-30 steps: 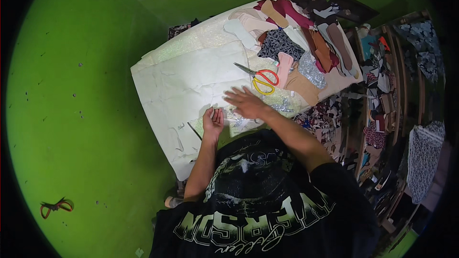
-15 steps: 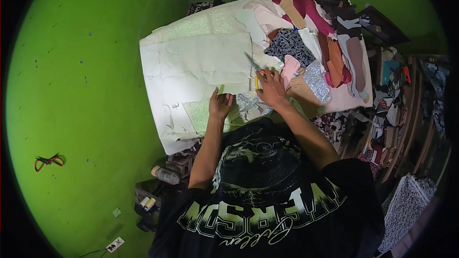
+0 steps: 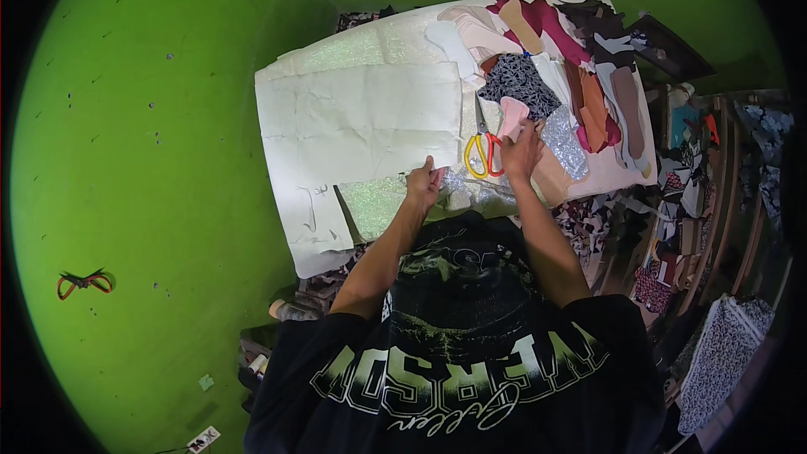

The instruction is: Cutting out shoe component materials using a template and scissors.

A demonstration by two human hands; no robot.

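A large creased white sheet [image 3: 370, 109] lies across the left and middle of the table. At its near right corner my left hand [image 3: 423, 185] pinches the edge, thumb on top and fingers beneath. Scissors [image 3: 481, 151] with one yellow and one red handle loop lie just right of the sheet, blades pointing away from me. My right hand [image 3: 524, 153] is beside the red loop, holding nothing, fingers apart and touching the lower end of a pink sole-shaped piece [image 3: 513, 115]. Glittery pale green material [image 3: 374, 206] shows below the sheet.
Right of the hands lie a dark patterned piece [image 3: 521, 84], a silver glitter piece [image 3: 565, 143] and several brown and maroon cutouts. The white tabletop [image 3: 315, 261] ends close to my body. A shelf [image 3: 714, 193] with scraps stands at right; the green wall [image 3: 151, 176] is at left.
My right hand has let go of the scissors and moved right to the pink piece. The left hand has moved right and gripped the sheet's corner.
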